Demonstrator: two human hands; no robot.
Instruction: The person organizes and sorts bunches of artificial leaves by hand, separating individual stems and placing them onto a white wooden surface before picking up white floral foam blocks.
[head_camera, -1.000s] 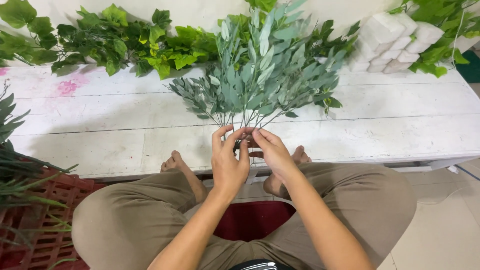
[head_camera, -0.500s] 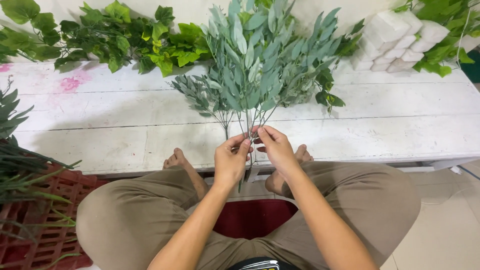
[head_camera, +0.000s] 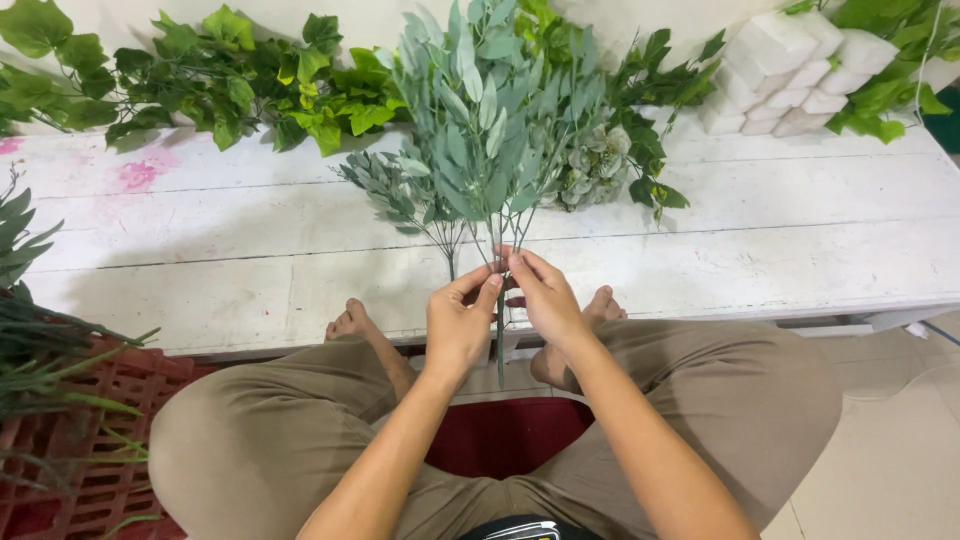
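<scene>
My left hand (head_camera: 462, 325) and my right hand (head_camera: 541, 297) both pinch the stems of an artificial grey-green leaf spray (head_camera: 492, 125). The spray stands upright above the front edge of the low white wooden table (head_camera: 760, 250). Its long stem hangs down between my hands toward my crossed legs. A smaller grey-green sprig (head_camera: 400, 195) lies flat on the table just left of the held bunch.
Bright green ivy-like foliage (head_camera: 230, 75) lines the back of the table. White foam blocks (head_camera: 785, 65) are stacked at the back right. A red plastic crate (head_camera: 80, 450) with dark spiky greenery (head_camera: 30, 340) stands at my left. Tiled floor lies to the right.
The spray has been lifted from lying on the table to standing upright. Both hands have kept their grip on the stems and have risen slightly.
</scene>
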